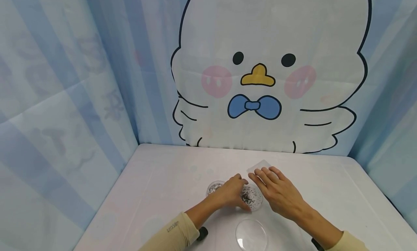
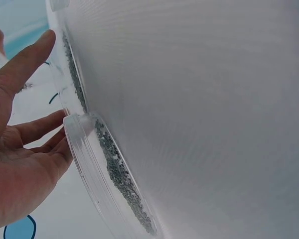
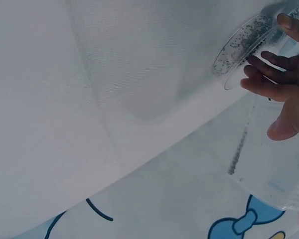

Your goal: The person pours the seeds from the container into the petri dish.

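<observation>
My left hand [image 1: 231,193] reaches around a clear petri dish [image 1: 255,197] sprinkled with dark granules, thumb at its near rim and fingers at its far rim. A second petri dish [image 1: 213,187] with similar granules sits beside it, partly covered by that hand; its granules [image 2: 119,174] show as a dark band in the left wrist view. Just right of the first dish, my right hand [image 1: 285,198] holds a clear plastic bag [image 3: 259,169] above the table, back of the hand upward. Dark granules line one edge of the bag. The right thumb is hidden in the head view.
A clear round lid or shallow dish [image 1: 251,235] lies nearest to me on the white tabletop [image 1: 156,193]. Behind the table hangs a cloth [image 1: 260,131] printed with a white bird, and blue-striped curtains [image 1: 65,99] stand at both sides.
</observation>
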The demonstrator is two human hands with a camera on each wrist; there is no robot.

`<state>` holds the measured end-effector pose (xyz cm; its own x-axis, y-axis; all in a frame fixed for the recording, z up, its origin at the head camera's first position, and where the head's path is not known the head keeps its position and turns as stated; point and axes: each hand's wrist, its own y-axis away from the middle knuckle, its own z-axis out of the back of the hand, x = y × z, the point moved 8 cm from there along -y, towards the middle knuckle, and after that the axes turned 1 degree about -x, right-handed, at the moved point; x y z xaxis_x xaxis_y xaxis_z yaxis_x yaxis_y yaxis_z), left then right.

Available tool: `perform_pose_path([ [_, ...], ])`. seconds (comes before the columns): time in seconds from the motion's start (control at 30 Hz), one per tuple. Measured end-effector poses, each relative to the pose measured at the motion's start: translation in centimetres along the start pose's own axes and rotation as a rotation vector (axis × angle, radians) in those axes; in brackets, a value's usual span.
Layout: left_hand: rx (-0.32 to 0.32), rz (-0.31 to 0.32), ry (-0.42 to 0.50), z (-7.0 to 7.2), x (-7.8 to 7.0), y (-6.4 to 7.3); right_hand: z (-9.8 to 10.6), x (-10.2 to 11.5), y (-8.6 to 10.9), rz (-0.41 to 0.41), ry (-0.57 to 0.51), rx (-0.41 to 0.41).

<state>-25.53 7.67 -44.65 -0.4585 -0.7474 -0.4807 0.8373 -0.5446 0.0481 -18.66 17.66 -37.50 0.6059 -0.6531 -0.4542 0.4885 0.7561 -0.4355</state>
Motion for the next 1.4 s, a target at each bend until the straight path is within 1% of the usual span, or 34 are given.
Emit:
perform_pose_path([
  [0.23,-0.007,-0.029,0.004,0.11,-0.06,-0.08,-0.05,0.03,0.14,0.005,0.007,0.006],
  [0.53,-0.004,-0.03,0.012,0.01,0.07,-0.1,0.09,0.04,0.19,0.022,0.039,-0.002],
  [0.83,-0.008,-0.04,0.005,0.42,-0.09,-0.04,0.26,-0.17,0.11,0.034,0.046,-0.006],
  [0.93,-0.009,-0.04,0.005,0.52,-0.17,-0.04,0.17,-0.15,0.12,0.04,0.046,0.001],
  [1.17,0.001,-0.012,-0.002,0.25,-0.01,-0.11,-0.04,-0.02,0.22,0.038,0.044,0.03],
  [1.4,-0.005,-0.018,-0.009,-0.02,0.01,-0.09,0.02,0.0,0.26,0.04,0.047,0.017],
])
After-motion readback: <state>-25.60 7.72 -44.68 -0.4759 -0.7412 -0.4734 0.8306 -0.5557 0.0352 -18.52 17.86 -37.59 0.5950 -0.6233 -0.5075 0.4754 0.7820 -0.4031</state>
